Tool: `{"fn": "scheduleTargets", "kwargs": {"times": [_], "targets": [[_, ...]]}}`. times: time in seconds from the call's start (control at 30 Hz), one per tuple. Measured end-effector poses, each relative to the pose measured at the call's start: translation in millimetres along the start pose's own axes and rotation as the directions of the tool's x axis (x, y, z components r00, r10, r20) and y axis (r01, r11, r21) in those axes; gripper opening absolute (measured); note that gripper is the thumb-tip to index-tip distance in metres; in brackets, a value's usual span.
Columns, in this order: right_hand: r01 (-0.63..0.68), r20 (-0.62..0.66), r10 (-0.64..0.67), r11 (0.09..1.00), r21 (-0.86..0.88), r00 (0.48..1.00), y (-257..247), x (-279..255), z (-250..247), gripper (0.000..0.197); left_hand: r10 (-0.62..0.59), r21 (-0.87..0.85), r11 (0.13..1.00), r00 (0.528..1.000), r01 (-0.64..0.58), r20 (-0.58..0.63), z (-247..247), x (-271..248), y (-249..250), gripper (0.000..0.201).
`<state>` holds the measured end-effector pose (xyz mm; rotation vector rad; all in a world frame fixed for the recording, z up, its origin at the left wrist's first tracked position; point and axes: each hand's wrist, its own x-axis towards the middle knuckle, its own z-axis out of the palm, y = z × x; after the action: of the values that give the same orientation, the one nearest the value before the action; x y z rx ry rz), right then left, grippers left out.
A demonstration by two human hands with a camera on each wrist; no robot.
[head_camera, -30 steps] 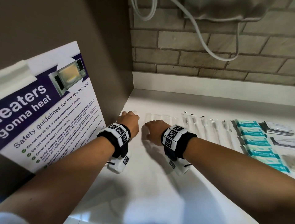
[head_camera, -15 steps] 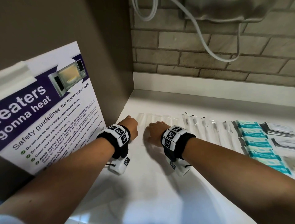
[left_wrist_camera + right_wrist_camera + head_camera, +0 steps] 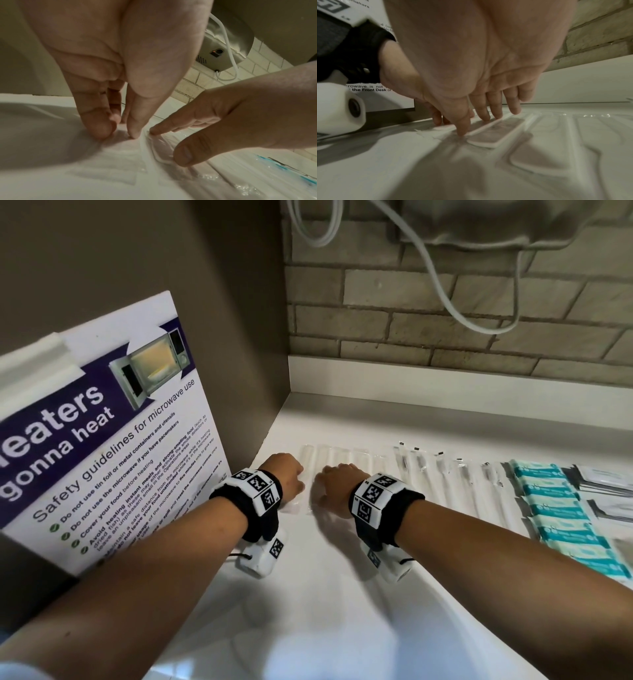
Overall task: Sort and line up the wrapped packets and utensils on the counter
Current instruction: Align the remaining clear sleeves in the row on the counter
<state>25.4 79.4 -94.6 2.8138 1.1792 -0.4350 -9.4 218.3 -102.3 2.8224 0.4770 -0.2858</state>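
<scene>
My left hand (image 3: 286,477) and right hand (image 3: 337,486) lay side by side near the far left corner of the white table (image 3: 308,594), palms down, fingers stretched forward. Between them was a clear plastic wrapped utensil packet (image 3: 301,506), lying flat on the table and pointing from front to back. The fingertips (image 3: 102,129) of my left hand pressed down on its left side, while my right thumb and forefinger touched its right edge; neither hand curled round it, both were flat and pressing. In the right wrist view my right fingers (image 3: 481,112) rested on the handle of a white utensil (image 3: 494,134) inside its wrap.

To the right of my hands ran a row of more clear wrapped white utensils (image 3: 346,460), all parallel, then a row of thin wrapped sticks with dark tips (image 3: 445,474), then a column of teal and white packets (image 3: 555,508) toward the right edge, with grey-white sachets (image 3: 606,484) beyond them.

A purple and white microwave safety poster (image 3: 113,433) stood against the left wall beside my left wrist.
</scene>
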Motion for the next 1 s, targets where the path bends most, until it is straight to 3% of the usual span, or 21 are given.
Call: {"fn": "scheduleTargets", "kwargs": {"times": [0.6, 0.8, 0.9, 1.0], "targets": [[0.002, 0.02, -0.003, 0.999, 0.049, 1.0, -4.1, -4.9, -3.9, 0.03, -0.022, -0.005, 1.0, 1.0, 0.022, 0.006, -5.1, -2.3, 4.1, 0.029], [0.0, -0.005, 0.0, 0.998, 0.065, 1.0, -0.6, -9.6, -6.1, 0.039, 0.002, -0.021, 1.0, 1.0, -0.002, -0.017, -6.5, -3.5, 2.8, 0.021], [-0.024, -0.017, 0.026, 0.996, 0.091, 1.0, 8.4, -14.3, -10.8, 0.049, 0.058, -0.068, 0.996, 0.995, -0.064, -0.086, -6.0, -4.6, 4.1, 0.029], [-0.082, -0.029, 0.085, 0.993, 0.089, 0.996, 24.3, -18.6, -12.3, 0.045, 0.191, -0.1, 0.975, 0.978, -0.199, -0.082, -5.3, -12.9, 12.3, 0.043]]}}
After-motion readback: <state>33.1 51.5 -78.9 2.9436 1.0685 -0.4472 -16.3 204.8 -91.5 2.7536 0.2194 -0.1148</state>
